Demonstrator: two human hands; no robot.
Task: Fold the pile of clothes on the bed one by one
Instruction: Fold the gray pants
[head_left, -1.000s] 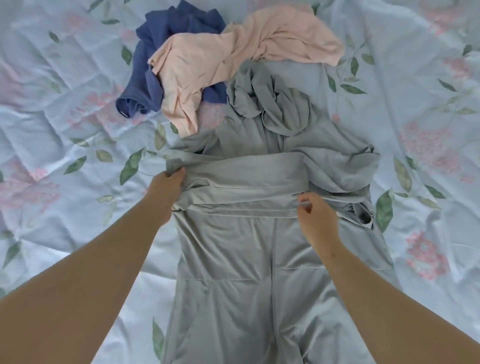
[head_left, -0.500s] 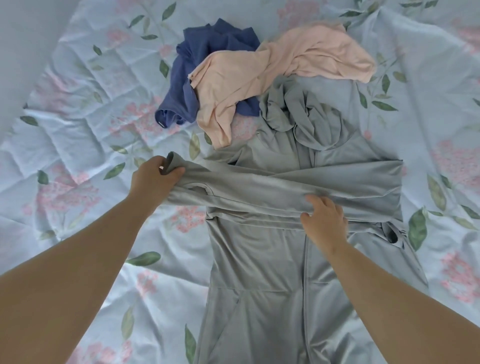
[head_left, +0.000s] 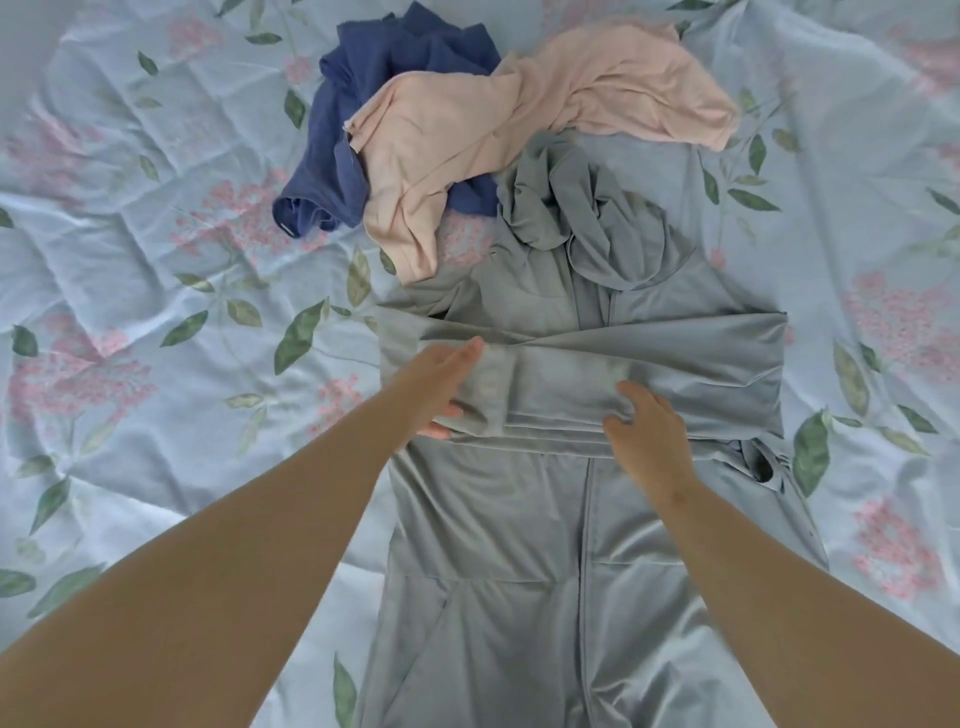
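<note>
Grey jacket is laid flat, front up, along the middle of the bed, hem toward the near edge. Its hood is bunched at the far end. Both sleeves are folded across the chest as one flat band. One cuff is seen below the band at the jacket's right side.

Left grip: fingers are held straight and open, laid against the left end of the band. The view is blurred here, so it cannot be told whether cloth lies over the palm.

Right grip: fingers are curled onto the band's lower edge just right of the zip line, and a fold of cloth is held there.

Pink garment and blue garment are heaped unfolded toward the far edge. The pink one is draped over the blue one and touches the hood.
</note>
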